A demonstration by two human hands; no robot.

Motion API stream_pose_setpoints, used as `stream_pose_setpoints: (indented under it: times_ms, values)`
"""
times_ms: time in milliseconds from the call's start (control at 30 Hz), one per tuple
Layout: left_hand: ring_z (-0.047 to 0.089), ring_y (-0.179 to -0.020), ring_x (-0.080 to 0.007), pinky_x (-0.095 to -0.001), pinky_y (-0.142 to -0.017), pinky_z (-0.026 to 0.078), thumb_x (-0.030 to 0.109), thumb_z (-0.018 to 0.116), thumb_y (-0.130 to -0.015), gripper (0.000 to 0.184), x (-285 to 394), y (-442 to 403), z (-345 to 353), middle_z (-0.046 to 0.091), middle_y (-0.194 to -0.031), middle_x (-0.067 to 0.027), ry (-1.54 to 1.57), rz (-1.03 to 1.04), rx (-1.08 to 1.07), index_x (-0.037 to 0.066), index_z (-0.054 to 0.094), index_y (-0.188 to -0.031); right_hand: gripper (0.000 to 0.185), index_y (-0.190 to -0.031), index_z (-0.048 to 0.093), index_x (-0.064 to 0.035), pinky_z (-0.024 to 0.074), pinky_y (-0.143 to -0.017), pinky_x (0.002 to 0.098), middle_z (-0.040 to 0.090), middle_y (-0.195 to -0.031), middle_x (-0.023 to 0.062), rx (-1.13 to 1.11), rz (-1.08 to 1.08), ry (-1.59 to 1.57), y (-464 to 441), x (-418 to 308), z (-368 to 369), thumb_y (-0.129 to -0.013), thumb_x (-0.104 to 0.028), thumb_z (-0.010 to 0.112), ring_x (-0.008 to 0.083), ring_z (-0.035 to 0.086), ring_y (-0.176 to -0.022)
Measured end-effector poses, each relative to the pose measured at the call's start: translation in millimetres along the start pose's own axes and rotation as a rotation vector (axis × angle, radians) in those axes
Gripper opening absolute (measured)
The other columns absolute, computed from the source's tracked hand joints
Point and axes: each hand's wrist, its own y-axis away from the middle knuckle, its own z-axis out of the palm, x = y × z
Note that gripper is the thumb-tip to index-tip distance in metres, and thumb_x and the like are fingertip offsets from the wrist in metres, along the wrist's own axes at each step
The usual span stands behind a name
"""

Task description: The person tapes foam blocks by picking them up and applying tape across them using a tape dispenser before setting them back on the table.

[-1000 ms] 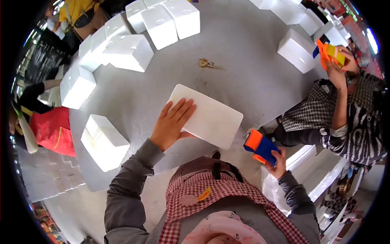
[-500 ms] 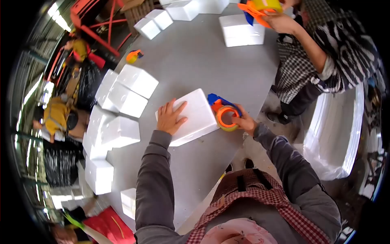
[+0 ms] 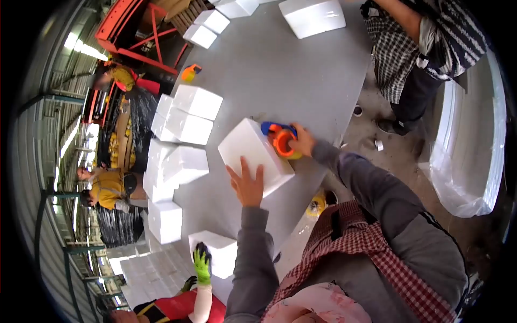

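Observation:
A white foam box (image 3: pixel 250 148) rests on the grey table (image 3: pixel 258 70) in front of me. My left hand (image 3: pixel 249 183) lies with spread fingers against the near side of the box. My right hand (image 3: pixel 303 141) grips an orange and blue tape dispenser (image 3: pixel 283 142), which is against the right side of the box. The dispenser hides part of that side.
White foam boxes (image 3: pixel 188 126) line the table's left side, and another box (image 3: pixel 312 17) stands at the far edge. An orange dispenser (image 3: pixel 189 73) lies far left. A co-worker's gloved hand (image 3: pixel 202 265) touches a box at lower left. Another co-worker (image 3: pixel 398 64) stands at right.
The box has turned from a flat view to a slanted one beside my hands. My right hand has brought the dispenser up from the lower right to the box. A gloved hand has appeared.

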Motion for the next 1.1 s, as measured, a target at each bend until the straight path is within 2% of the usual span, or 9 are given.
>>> stream_pose_setpoints:
  times_ms: [267,433,467,533,667,867,933,1000,1100]
  values:
    - [0.044,-0.107,-0.0462,-0.0485,-0.083,0.044,0.057,0.050,-0.079,0.063,40,-2,5,0.027,-0.137,-0.0230,-0.048,-0.211,-0.139,0.026,0.038,-0.132,0.065,-0.126,0.036,-0.0005,0.0387,-0.093,0.0355,0.049,-0.113,0.0175,0.126,-0.005,-0.459,186,25,0,-0.068,-0.015,0.063,0.0291,0.048,-0.106]
    - [0.052,-0.100,-0.0369,-0.0422,-0.069,0.050,0.053,0.050,-0.081,0.061,82,-12,-48,0.042,-0.119,-0.0215,0.070,-0.113,-0.279,0.015,0.044,-0.128,0.060,-0.126,0.035,-0.0025,0.0403,-0.088,0.0345,0.049,-0.111,0.0177,0.225,-0.074,-0.502,105,21,-29,-0.071,-0.012,0.059,0.0277,0.049,-0.104]
    - [0.045,-0.112,-0.0372,-0.0479,-0.083,0.043,0.049,0.049,-0.083,0.055,91,-27,-63,0.039,-0.127,-0.0183,0.073,-0.085,-0.290,0.020,0.044,-0.129,0.057,-0.130,0.029,-0.0018,0.0422,-0.083,0.0255,0.049,-0.109,0.0072,0.167,-0.129,-0.344,89,14,-43,-0.079,-0.004,0.055,0.0134,0.048,-0.097]
    - [0.032,-0.124,-0.0364,-0.0550,-0.097,0.025,0.046,0.048,-0.084,0.050,77,-48,-22,0.034,-0.136,-0.0138,-0.095,0.341,0.124,0.025,0.043,-0.129,0.059,-0.130,0.030,-0.0031,0.0423,-0.083,0.0256,0.049,-0.110,0.0057,0.133,-0.062,-0.385,79,23,-46,-0.078,-0.003,0.056,0.0134,0.048,-0.097]
    - [0.021,-0.131,-0.0342,-0.0586,-0.101,0.010,0.045,0.047,-0.085,0.049,72,-47,2,0.028,-0.141,-0.0108,0.223,0.163,-0.093,0.028,0.041,-0.130,0.067,-0.130,0.033,-0.0019,0.0404,-0.088,0.0325,0.052,-0.112,0.0153,0.108,0.046,-0.365,178,20,-62,-0.072,-0.011,0.067,0.0226,0.051,-0.104]
    - [0.025,-0.129,-0.0337,-0.0585,-0.100,0.015,0.044,0.045,-0.086,0.047,77,-47,-9,0.030,-0.139,-0.0113,0.192,0.181,-0.011,0.027,0.042,-0.129,0.067,-0.127,0.039,-0.0028,0.0442,-0.081,0.0351,0.051,-0.113,0.0161,-0.416,0.045,-0.269,172,-41,-68,-0.070,-0.018,0.070,0.0259,0.054,-0.096]
    - [0.026,-0.128,-0.0344,-0.0584,-0.100,0.016,0.043,0.045,-0.086,0.047,73,-48,-7,0.031,-0.139,-0.0115,0.182,0.180,0.031,0.028,0.041,-0.130,0.060,-0.122,0.049,-0.0104,0.0456,-0.075,0.0380,0.051,-0.107,0.0196,-0.668,-0.294,0.407,128,-48,-27,-0.069,-0.026,0.071,0.0315,0.053,-0.086]
    - [0.027,-0.128,-0.0343,-0.0546,-0.102,0.016,0.040,0.047,-0.086,0.051,62,-49,-5,0.032,-0.138,-0.0123,0.289,0.190,-0.049,0.021,0.038,-0.133,0.050,-0.117,0.055,-0.0187,0.0449,-0.073,0.0407,0.050,-0.102,0.0208,-0.612,-0.469,0.327,140,-40,0,-0.071,-0.031,0.069,0.0364,0.051,-0.080]
    - [0.036,-0.121,-0.0209,-0.0334,-0.100,0.028,0.023,0.047,-0.089,0.044,21,-33,-20,0.040,-0.129,-0.0116,1.406,-0.172,0.083,0.002,0.039,-0.127,0.052,-0.121,0.052,-0.0225,0.0442,-0.078,0.0394,0.049,-0.103,0.0193,-0.548,-0.523,0.225,142,-81,-56,-0.072,-0.019,0.068,0.0358,0.051,-0.088]
